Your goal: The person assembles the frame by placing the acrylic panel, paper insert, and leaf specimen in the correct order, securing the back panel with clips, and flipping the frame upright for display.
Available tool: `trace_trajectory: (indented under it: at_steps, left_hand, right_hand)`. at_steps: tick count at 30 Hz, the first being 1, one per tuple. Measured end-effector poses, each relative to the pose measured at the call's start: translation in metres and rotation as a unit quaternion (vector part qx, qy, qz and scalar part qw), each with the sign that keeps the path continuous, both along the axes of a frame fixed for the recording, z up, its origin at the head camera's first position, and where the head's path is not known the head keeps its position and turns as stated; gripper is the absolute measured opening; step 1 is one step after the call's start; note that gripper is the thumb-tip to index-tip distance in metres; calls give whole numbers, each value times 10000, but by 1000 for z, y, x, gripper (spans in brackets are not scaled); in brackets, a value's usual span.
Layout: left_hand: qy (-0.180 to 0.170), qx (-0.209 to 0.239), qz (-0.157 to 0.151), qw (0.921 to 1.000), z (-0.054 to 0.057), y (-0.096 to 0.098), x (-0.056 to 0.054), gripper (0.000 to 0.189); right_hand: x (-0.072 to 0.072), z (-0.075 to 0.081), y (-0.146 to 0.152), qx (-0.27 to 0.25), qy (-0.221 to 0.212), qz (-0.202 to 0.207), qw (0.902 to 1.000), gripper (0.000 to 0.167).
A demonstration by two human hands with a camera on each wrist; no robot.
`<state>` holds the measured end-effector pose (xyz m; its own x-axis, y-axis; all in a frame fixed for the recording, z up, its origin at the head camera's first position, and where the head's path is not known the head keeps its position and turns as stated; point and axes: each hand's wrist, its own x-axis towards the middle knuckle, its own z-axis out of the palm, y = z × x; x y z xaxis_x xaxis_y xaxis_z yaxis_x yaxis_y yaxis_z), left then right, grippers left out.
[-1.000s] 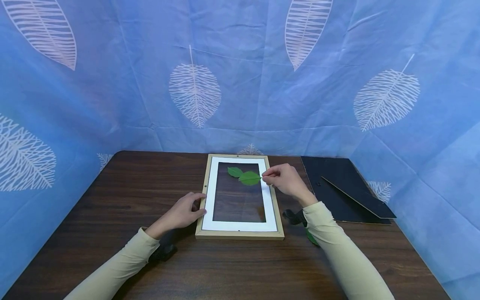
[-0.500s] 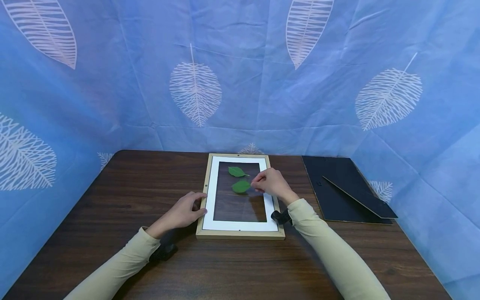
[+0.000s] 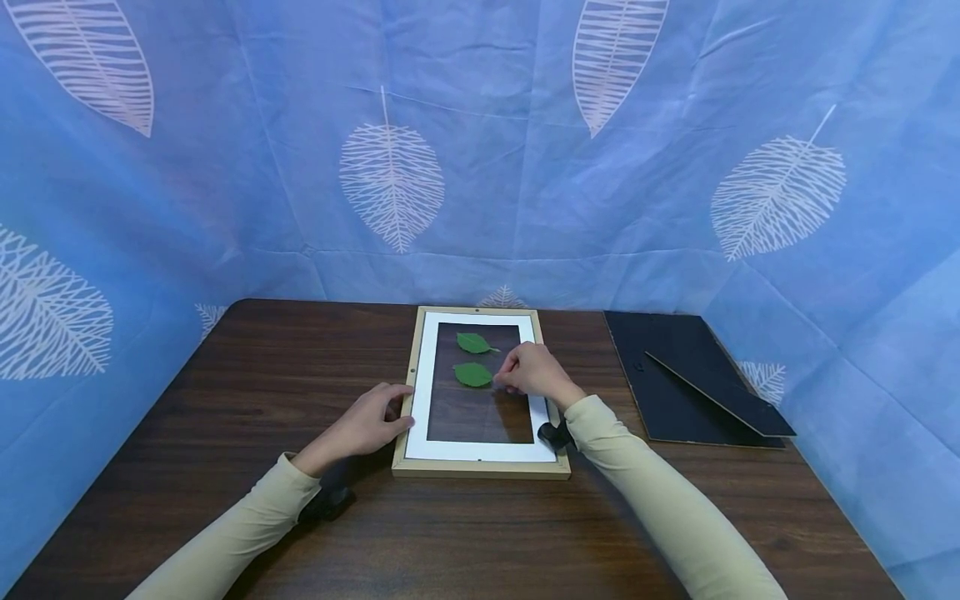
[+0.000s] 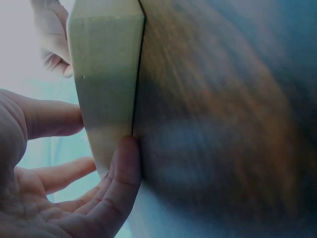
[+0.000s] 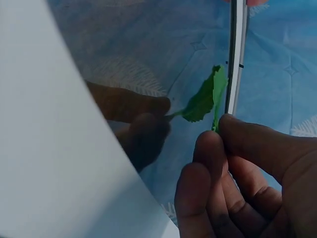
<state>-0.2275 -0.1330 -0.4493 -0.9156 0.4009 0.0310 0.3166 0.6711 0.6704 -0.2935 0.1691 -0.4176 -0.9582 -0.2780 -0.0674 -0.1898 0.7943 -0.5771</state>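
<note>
Has carried the near leaf left and closer to the body with the right hand since a second ago, from overlapping the far leaf to sitting apart from it, with a strip of clear pane showing between. Has uncovered the far leaf's stalk too, but left the far leaf in its place toward the pane's far end. Pinches the near leaf by its stalk between thumb and fingertip, pressed together with hardly any gap, the other right fingers bent in close beside. Points the near leaf's blade left from the fingers, over the pane and within the white mat. Mirrors hand and leaf darkly in the pane, in the right wrist view. Cannot tell contact from hovering between near leaf and pane. Keeps the left hand at the left side of the picture frame, same as a second ago. Holds that side with thumb and fingers well parted, thumb at the upper edge, one fingertip low on the outer face near the bench. Has, well apart at right, a black backing board with its easel leg, both unmoved.
</note>
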Motion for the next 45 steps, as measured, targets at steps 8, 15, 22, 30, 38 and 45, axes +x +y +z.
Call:
trace_trajectory:
  at_steps: [8, 15, 22, 30, 38, 45]
  left_hand:
    - [23, 0, -8, 10000, 0, 0, -1, 49]
    - [-15, 13, -11, 10000, 0, 0, -1, 48]
    - [-13, -21, 13, 10000, -3, -1, -3, 49]
    - [31, 16, -65, 10000, -2, -1, -2, 50]
    - [52, 37, -41, 10000, -1, -1, 0, 49]
    - [66, 17, -50, 10000, -1, -1, 0, 49]
  right_hand:
    - [6, 7, -1, 102, 62, 45, 9999, 22]
    - [18, 17, 13, -352, 50, 16, 9994, 23]
    - [37, 27, 36, -225, 419, -155, 9987, 22]
    - [62, 32, 68, -167, 530, -245, 9982, 20]
    - [80, 38, 101, -17, 670, -244, 9975, 25]
    - [91, 41, 131, 141, 649, -196, 9976, 26]
